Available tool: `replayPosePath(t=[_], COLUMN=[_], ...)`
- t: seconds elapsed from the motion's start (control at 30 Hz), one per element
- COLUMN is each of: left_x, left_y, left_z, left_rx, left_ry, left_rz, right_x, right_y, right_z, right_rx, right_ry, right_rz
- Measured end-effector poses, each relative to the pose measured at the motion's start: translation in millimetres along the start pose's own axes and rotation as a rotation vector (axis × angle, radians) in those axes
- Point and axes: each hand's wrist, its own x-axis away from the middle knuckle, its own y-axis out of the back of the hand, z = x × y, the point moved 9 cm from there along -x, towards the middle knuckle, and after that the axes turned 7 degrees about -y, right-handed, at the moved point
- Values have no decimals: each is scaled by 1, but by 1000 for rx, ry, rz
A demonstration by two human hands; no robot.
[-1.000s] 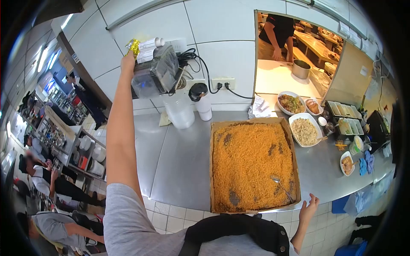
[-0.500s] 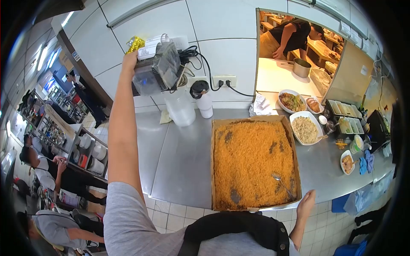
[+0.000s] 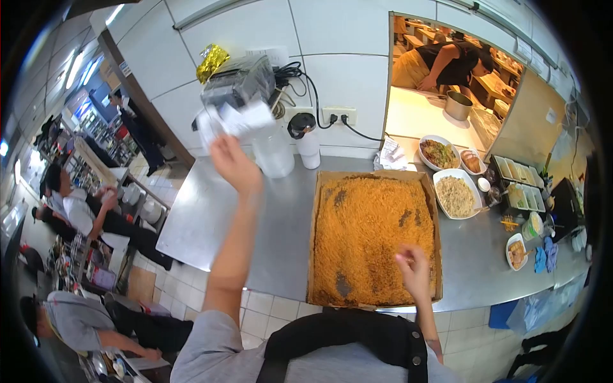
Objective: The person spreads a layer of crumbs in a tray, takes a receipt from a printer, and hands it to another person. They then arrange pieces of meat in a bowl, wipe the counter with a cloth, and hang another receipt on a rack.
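In the head view, the white paper (image 3: pixel 253 117) sits just beyond the fingertips of the left hand (image 3: pixel 239 168), on the side away from the body, raised above the tabletop (image 3: pixel 281 255) and in front of the plastic-covered machine (image 3: pixel 237 83). Its long axis runs roughly crosswise to the forearm, as far as the blur allows. The left hand is far the nearer of the 2; the fingers there appear to pinch the paper's near edge.

The right hand (image 3: pixel 417 276) is over the near right part of the cardboard box (image 3: pixel 438 281), well apart from the paper. Its fingers are bent inward and bunched; whether they hold or touch anything, I cannot tell.

The paper looks thin, pale and creased or folded, with 2 lobes spreading left and right; any print on it is too smeared to read. Behind it, to the right, stand a translucent container (image 3: pixel 274 155) and 1 white bottle (image 3: pixel 309 152) with a dark top. Orange-brown crumbs (image 3: pixel 364 223) fill the box, with darker patches showing through.
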Motion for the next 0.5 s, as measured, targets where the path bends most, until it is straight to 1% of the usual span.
replayPosePath(t=[0.03,0.07,0.13,0.2,0.23,0.3,0.33,0.4,0.43,0.5], left_x=[36,74,133,184,203,246,263,309,313,349], left_y=[1,9,16,24,35,40,55,56,63,47], left_z=[-27,-28,-57,-74,-83,-91,-95,-97,-109,-126], left_rx=[21,19,-52,40,15,166,132,305,270,778], left_ry=[8,138,233,363,368,501,497,688,679,1147], left_rz=[54,96,199,194,159,211,158,274,212,67], right_x=[-10,-18,-29,-36,-39,-37,-27,-6,4,28], right_y=[-20,-39,-67,-84,-89,-115,-116,-114,-112,-106], right_z=[33,67,115,144,144,122,127,116,109,97], right_rx=[-29,-59,-225,-279,-268,-283,-373,-331,-307,-255], right_ry=[92,180,279,338,334,74,66,36,15,-22], right_rz=[120,242,468,569,612,847,872,995,1056,1221])
